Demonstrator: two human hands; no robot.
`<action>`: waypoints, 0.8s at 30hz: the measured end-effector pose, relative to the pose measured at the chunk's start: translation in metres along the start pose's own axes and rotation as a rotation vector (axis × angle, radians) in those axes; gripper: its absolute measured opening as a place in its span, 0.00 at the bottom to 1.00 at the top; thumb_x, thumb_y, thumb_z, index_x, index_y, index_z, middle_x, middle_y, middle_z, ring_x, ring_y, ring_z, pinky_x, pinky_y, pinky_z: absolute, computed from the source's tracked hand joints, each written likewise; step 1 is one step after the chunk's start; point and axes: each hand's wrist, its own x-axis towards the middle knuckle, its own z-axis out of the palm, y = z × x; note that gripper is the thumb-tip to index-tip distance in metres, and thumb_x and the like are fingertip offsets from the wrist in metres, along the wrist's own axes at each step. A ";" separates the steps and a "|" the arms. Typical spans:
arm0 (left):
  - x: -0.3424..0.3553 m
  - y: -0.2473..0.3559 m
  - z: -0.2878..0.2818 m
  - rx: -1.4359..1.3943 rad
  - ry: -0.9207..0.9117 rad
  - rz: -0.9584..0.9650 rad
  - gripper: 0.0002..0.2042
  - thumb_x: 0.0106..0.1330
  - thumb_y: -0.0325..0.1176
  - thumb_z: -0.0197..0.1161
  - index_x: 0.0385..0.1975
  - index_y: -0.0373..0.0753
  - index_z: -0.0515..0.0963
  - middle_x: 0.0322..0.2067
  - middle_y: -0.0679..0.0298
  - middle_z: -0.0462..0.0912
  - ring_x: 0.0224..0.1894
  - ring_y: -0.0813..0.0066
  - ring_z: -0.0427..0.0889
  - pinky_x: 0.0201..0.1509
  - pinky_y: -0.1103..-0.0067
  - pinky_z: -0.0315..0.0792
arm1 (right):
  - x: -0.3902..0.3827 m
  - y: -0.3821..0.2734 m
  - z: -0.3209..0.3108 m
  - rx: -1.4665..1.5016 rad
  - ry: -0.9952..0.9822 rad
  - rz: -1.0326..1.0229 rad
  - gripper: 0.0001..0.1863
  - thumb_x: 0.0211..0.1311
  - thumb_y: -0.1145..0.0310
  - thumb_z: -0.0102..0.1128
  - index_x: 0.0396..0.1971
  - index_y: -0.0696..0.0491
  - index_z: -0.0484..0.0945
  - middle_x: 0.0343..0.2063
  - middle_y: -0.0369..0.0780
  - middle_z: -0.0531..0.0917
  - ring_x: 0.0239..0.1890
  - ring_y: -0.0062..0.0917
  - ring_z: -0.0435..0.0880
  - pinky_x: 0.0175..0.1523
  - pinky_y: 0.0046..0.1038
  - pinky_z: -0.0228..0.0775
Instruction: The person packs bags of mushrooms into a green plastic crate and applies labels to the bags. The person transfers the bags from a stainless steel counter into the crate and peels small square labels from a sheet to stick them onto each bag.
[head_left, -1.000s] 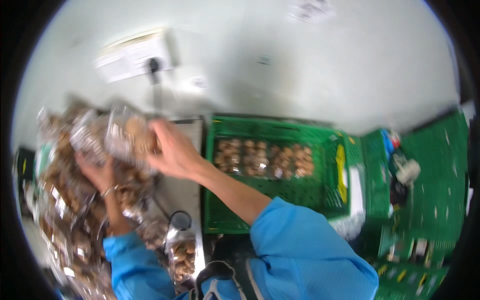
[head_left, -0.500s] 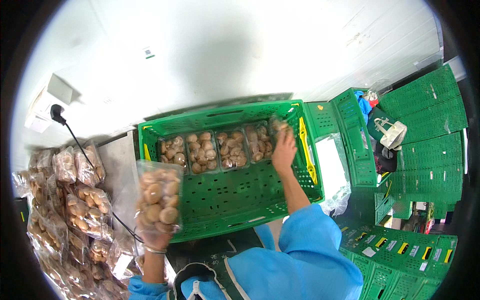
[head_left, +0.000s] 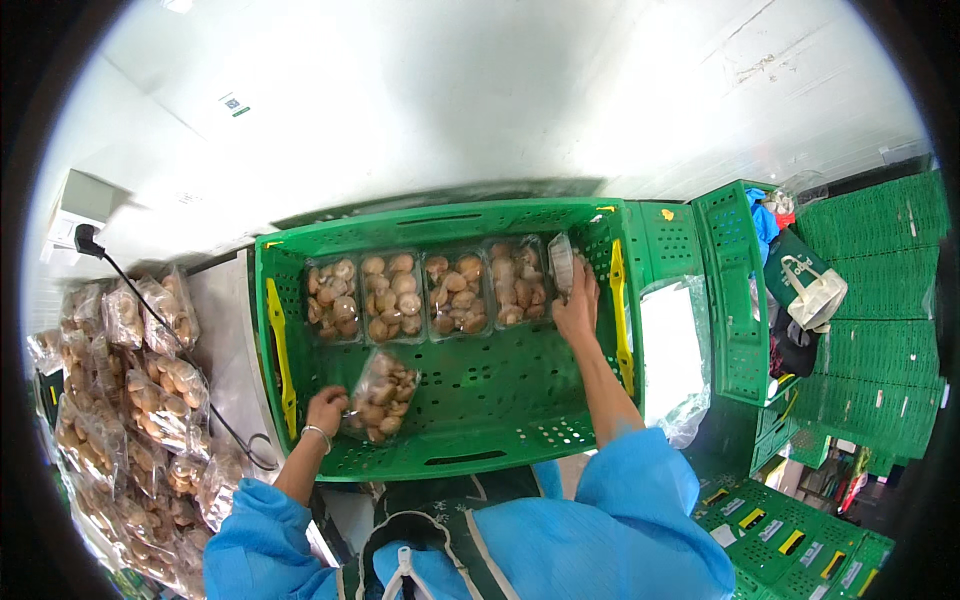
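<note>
A green plastic crate (head_left: 440,452) stands in front of me. Along its far wall lies a row of clear packs of brown mushrooms (head_left: 430,293). My left hand (head_left: 325,410) holds another mushroom pack (head_left: 380,396) low over the crate's near left floor. My right hand (head_left: 578,305) grips a clear pack (head_left: 561,262) standing on edge at the right end of the row, against the crate's right wall. Both arms wear blue sleeves.
A heap of bagged mushroom packs (head_left: 135,390) lies on the surface to my left, with a black cable (head_left: 170,330) running over it. Stacks of empty green crates (head_left: 870,310) stand on the right, one with a bag (head_left: 815,290) hanging. A white wall is ahead.
My view swung from the heap on the left to the crate. My left hand carried a pack from chest height down into the crate; my right hand set a pack at the row's right end.
</note>
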 end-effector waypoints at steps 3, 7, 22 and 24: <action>-0.002 0.077 0.036 0.284 0.348 0.865 0.18 0.55 0.29 0.63 0.47 0.34 0.75 0.46 0.52 0.76 0.50 0.55 0.75 0.55 0.70 0.68 | -0.018 0.002 -0.017 -0.028 0.090 -0.105 0.45 0.43 0.80 0.54 0.67 0.52 0.51 0.63 0.55 0.58 0.63 0.53 0.57 0.66 0.44 0.52; -0.010 0.202 0.151 0.611 -0.093 1.268 0.29 0.55 0.39 0.64 0.58 0.42 0.66 0.61 0.55 0.66 0.63 0.55 0.64 0.64 0.60 0.59 | -0.016 -0.014 -0.020 -0.226 0.127 -0.188 0.44 0.43 0.80 0.56 0.66 0.55 0.52 0.64 0.56 0.56 0.64 0.55 0.56 0.64 0.52 0.51; 0.096 0.175 0.241 0.938 -0.195 1.225 0.35 0.58 0.49 0.62 0.66 0.52 0.58 0.69 0.63 0.52 0.71 0.65 0.48 0.71 0.57 0.46 | 0.010 -0.028 0.000 -0.595 0.010 -0.253 0.42 0.45 0.79 0.60 0.64 0.65 0.53 0.66 0.54 0.53 0.67 0.50 0.54 0.67 0.52 0.46; 0.097 0.176 0.237 0.902 -0.179 1.209 0.33 0.58 0.48 0.62 0.65 0.52 0.60 0.69 0.64 0.53 0.71 0.66 0.48 0.70 0.57 0.47 | 0.019 -0.029 0.002 -0.771 0.012 -0.302 0.39 0.48 0.75 0.60 0.63 0.65 0.55 0.66 0.53 0.55 0.67 0.50 0.54 0.68 0.51 0.45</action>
